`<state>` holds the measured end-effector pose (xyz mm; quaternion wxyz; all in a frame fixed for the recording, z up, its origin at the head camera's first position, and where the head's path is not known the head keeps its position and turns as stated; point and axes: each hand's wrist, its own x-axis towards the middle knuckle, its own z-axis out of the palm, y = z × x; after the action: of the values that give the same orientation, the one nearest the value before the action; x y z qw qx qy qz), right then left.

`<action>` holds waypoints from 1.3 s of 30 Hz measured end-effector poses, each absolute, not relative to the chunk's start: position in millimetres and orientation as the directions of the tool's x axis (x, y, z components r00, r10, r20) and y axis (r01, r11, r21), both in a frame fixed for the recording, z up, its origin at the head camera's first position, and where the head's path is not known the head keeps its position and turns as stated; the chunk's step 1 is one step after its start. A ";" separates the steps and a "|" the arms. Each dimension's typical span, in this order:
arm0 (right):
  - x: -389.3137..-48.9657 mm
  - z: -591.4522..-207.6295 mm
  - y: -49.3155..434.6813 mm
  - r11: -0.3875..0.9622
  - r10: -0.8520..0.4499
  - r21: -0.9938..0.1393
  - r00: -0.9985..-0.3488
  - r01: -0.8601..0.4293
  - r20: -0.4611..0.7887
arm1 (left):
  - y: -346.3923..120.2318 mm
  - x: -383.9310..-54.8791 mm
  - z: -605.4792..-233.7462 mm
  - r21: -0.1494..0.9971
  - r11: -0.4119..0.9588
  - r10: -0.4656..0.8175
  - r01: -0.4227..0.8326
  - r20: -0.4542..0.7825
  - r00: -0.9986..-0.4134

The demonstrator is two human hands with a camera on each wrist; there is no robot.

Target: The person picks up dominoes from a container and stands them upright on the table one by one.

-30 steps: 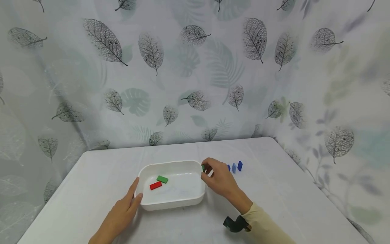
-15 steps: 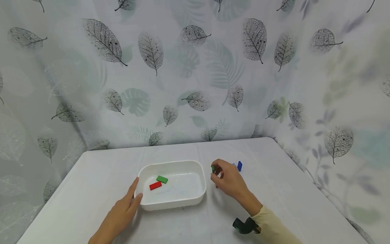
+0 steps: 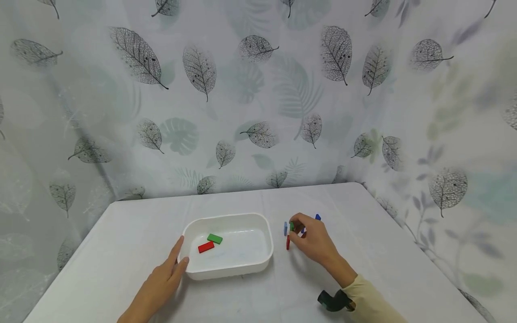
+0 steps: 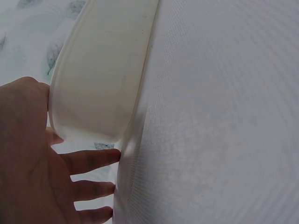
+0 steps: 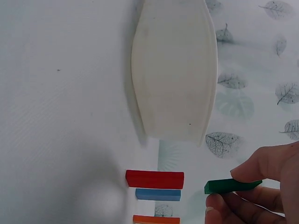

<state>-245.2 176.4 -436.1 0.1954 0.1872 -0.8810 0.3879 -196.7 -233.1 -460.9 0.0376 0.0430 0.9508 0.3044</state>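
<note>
My right hand (image 3: 314, 237) pinches a green domino (image 5: 229, 186) between thumb and fingers, held above the table right of the white tray. Close by stand a red domino (image 5: 154, 179), a light blue domino (image 5: 158, 194) and an orange domino (image 5: 156, 220), set in a row. Part of a dark blue domino (image 3: 317, 217) shows behind the hand. My left hand (image 3: 160, 279) rests against the left end of the tray (image 3: 226, 272), its fingers extended and spread in the left wrist view. Inside the tray lie a second red domino (image 3: 206, 246) and another green domino (image 3: 215, 238).
A white cloth covers the table (image 3: 226, 300). Leaf-patterned curtains (image 3: 258, 89) hang behind it and at both sides. A black wrist mount (image 3: 334, 300) sits below my right forearm, near the pale yellow sleeve (image 3: 369, 298).
My right hand has moved right, from beside the tray's right rim, still pinching the green domino. The red and light blue standing dominoes now show beside it. My left hand stays put.
</note>
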 end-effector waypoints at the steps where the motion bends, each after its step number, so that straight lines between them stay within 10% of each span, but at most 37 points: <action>1: -245.4 -437.1 177.8 0.631 -0.177 -0.609 -0.854 -0.480 0.489 | -232.7 -195.9 -461.1 0.583 0.811 0.104 0.059 -0.045 -0.994; 39: -251.4 -467.5 202.6 0.702 -0.134 -0.656 -0.956 -0.278 0.262 | -219.2 -177.6 -460.3 0.575 0.816 0.082 0.050 -0.029 -0.996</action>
<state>-251.4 202.6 -467.5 0.0975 0.1121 -0.9172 0.3696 -177.6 -219.2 -460.3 0.0260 0.0346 0.9526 0.3010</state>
